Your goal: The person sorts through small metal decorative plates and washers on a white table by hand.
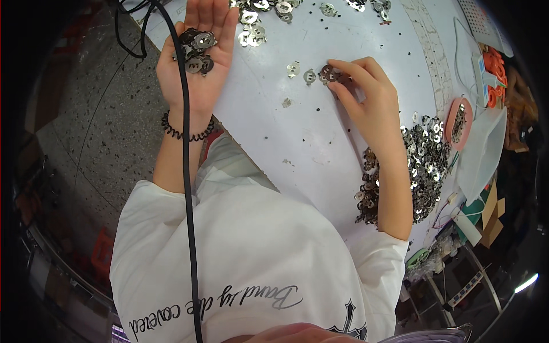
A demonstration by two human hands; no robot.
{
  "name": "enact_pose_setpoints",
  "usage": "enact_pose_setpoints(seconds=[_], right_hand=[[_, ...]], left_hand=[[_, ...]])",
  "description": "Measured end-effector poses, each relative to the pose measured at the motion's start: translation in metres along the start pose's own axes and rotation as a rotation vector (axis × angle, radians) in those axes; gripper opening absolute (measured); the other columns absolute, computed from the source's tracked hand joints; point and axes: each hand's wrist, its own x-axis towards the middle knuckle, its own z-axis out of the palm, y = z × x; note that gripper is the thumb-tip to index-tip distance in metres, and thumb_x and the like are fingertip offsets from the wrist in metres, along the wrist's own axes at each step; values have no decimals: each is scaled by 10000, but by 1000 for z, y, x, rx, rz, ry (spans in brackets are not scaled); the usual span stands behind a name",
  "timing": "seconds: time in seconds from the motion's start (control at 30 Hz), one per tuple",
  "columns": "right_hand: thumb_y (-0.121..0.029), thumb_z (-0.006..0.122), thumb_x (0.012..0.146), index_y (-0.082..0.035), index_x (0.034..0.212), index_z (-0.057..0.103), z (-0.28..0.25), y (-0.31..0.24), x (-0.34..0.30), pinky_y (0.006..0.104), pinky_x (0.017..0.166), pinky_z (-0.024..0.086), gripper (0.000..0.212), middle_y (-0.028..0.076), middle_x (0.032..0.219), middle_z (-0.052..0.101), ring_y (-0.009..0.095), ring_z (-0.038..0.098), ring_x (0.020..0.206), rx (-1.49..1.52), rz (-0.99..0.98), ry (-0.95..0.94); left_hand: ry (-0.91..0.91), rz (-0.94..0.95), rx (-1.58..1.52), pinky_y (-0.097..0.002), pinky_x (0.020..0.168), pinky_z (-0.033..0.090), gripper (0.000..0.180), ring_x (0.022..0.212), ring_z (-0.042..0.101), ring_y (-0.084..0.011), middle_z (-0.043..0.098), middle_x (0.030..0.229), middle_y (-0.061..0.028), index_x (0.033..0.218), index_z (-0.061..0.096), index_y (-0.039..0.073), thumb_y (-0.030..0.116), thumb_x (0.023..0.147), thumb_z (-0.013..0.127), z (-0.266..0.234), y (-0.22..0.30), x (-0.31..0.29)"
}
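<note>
My left hand (pixel 203 88) is palm up past the table's left edge, fingers stretched out. A small pile of round metal clips (pixel 205 40), silver and dark, lies on its palm. Over the white table, my right hand (pixel 372 94) pinches a dark round metal clip (pixel 327 75) between thumb and fingertips, at the tabletop. Left of it two silver clips, a nearer one (pixel 309 76) and a farther one (pixel 293 69), rest apart from each other. More clips (pixel 252 35) are spread at the far side. Beside my right forearm spreads a large heap of small metal parts (pixel 426 163), partly hidden by the arm.
A black cable (pixel 187 171) hangs across the view in front of my left hand and arm. On the right are a pink dish (pixel 449 123) with small metal pieces, a translucent plastic tray (pixel 483 154) and orange cord (pixel 495 68). Small dark bits dot the white tabletop (pixel 274 160).
</note>
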Motion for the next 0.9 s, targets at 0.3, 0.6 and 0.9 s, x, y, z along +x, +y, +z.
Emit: enact_pose_setpoints(seconds=[0.3, 0.6, 0.9], right_hand=[[28, 692, 739, -34, 1068, 660, -14, -5, -24, 275, 745, 492, 336, 61, 880, 612, 165, 605, 798, 38, 103, 34], [85, 645, 720, -77, 1132, 636, -12, 1, -48, 311, 723, 514, 443, 80, 960, 598, 200, 625, 803, 41, 120, 185], [33, 711, 718, -60, 1032, 689, -16, 14, -74, 299, 692, 508, 328, 62, 940, 614, 187, 614, 784, -85, 125, 300]], left_hand=[[-60, -18, 38, -436, 1139, 328, 348, 1214, 536, -296, 597, 1244, -191, 1222, 554, -53, 108, 1004, 335, 5, 0, 2], [-103, -38, 4, -441, 1134, 332, 370, 1213, 529, -321, 596, 1220, -227, 1210, 538, -103, 117, 1017, 311, 4, 0, 5], [-24, -18, -5, -441, 1122, 351, 333, 1189, 548, -314, 606, 1203, -220, 1187, 553, -89, 97, 1004, 345, -1, 2, 3]])
